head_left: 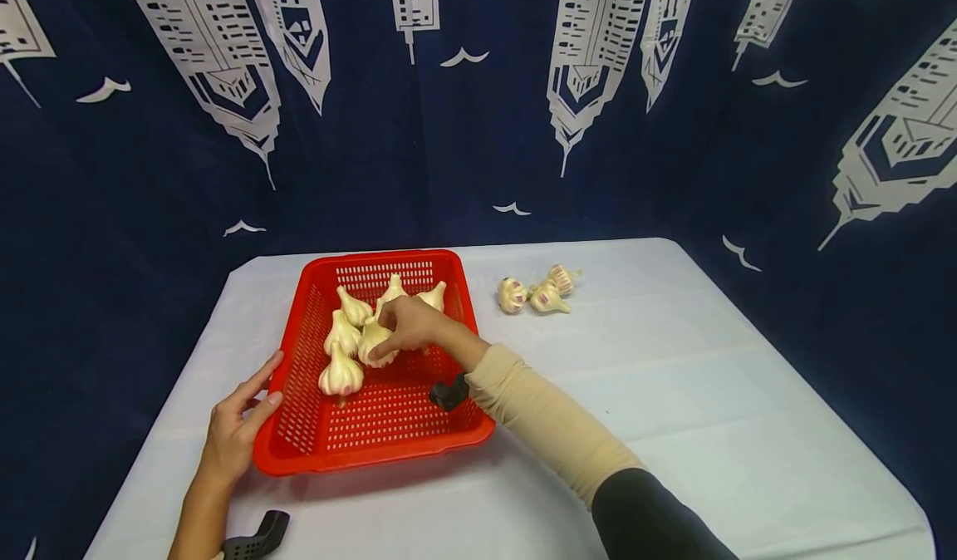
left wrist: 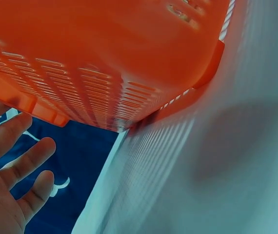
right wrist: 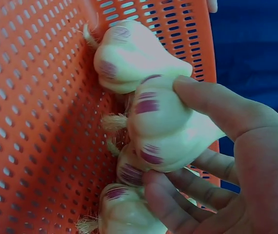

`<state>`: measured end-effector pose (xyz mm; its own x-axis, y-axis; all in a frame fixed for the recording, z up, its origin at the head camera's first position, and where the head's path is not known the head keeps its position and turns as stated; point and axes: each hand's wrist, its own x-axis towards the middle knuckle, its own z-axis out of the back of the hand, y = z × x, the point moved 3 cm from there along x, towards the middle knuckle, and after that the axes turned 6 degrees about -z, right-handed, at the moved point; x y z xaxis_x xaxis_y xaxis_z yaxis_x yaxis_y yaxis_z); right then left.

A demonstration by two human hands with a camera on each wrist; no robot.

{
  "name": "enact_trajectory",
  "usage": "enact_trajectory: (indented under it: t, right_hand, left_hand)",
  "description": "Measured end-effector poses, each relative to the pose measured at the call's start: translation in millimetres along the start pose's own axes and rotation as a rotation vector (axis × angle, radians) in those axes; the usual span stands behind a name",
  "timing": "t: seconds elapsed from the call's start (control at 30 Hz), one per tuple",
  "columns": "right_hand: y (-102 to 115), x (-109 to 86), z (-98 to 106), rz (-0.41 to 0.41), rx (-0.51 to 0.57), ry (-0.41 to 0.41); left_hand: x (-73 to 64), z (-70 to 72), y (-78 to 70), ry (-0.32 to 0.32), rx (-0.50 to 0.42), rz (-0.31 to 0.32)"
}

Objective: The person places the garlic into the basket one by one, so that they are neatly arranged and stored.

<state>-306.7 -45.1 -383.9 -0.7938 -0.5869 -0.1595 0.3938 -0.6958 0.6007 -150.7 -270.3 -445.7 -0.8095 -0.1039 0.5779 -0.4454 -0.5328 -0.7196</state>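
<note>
My right hand (head_left: 414, 325) reaches into the red plastic basket (head_left: 404, 452) and grips a garlic bulb (right wrist: 161, 126) between thumb and fingers. The bulb is pale with purple streaks and a tuft of roots. Several other garlic bulbs (head_left: 341, 370) stand close around it in the left and far part of the basket; my hand partly covers some of them. My left hand (head_left: 233, 435) is at the basket's left rim, with thumb and index fingertip touching it. In the left wrist view its other fingers (left wrist: 28, 161) are spread and fairly straight beside the slotted side wall.
Three more garlic bulbs (head_left: 547, 297) lie in a cluster on the white-covered table (head_left: 658, 377), right of the basket. A dark blue curtain (head_left: 478, 144) with white building prints hangs behind the table. Black wrist devices (head_left: 257, 537) show at both wrists.
</note>
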Motion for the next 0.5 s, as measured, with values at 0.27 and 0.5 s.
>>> enact_trajectory:
  t: [0.27,0.5]
  right_hand:
    - [-1.5,0.2,-5.5,0.028,-0.12,0.016]
    - [-1.3,-0.3,-9.6,0.057,-0.156,0.042]
  left_hand:
    - [-0.6,-0.4,-0.5,0.009,-0.009,0.019]
    - [-1.8,-1.2,0.2,0.014,-0.039,0.037]
